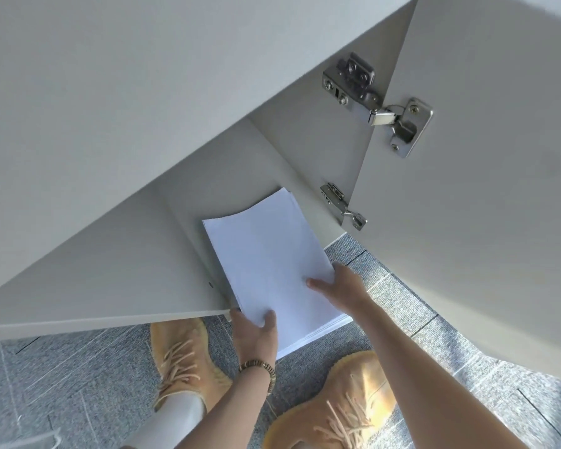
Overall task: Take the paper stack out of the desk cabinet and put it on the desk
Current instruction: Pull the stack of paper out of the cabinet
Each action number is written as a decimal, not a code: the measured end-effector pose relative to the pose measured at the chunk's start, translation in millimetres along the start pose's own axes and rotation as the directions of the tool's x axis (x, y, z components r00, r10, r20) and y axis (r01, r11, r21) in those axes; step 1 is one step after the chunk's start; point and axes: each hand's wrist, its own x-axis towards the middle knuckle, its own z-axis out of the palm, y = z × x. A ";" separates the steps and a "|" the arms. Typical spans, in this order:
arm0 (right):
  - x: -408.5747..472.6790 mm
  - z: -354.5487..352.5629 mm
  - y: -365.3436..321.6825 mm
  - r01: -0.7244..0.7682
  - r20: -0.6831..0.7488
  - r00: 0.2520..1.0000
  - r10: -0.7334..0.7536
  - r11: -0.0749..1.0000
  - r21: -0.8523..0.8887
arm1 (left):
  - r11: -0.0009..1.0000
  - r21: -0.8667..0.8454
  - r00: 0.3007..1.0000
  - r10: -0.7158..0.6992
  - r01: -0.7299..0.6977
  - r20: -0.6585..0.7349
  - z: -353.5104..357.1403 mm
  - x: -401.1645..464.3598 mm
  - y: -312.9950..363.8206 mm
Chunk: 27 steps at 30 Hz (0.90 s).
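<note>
the paper stack [266,264] lies half out of the open desk cabinet [182,241], its far end on the cabinet floor and its near end overhanging the grey carpet [78,361]. the left hand [256,332] is clamped on the near left corner, thumb on top and fingers underneath. the right hand [340,285] holds the right edge, thumb pressed flat on the top sheet; its fingers are hidden below, so how firmly it grips cannot be told. the cabinet door [483,189] stands open on the right, its lower hinge [342,207] just beside the stack's far right edge.

the likely trouble is the loose sheets: the far end already fans a little, and a tilt while lifting could let sheets slide off onto the carpet. pulling out at an angle could catch the right edge on the hinge or door, and raising the stack too soon could knock it against the desk panel [110,108] overhead.
</note>
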 end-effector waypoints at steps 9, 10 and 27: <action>-112.6 -26.5 -23.8 0.014 -0.038 0.999 -0.018 0.995 -0.100 | 0.998 0.046 0.994 0.028 -0.033 0.101 -50.5 -80.9 10.2; -126.2 -33.0 -28.5 0.022 -0.041 0.999 -0.026 0.994 -0.110 | 0.998 0.042 0.993 0.035 -0.040 0.114 -56.6 -91.6 13.4; -448.4 -116.7 -103.3 0.047 -0.290 0.954 -0.071 0.995 -0.089 | 0.957 -0.142 0.921 0.283 -0.253 0.268 -266.0 -327.5 69.4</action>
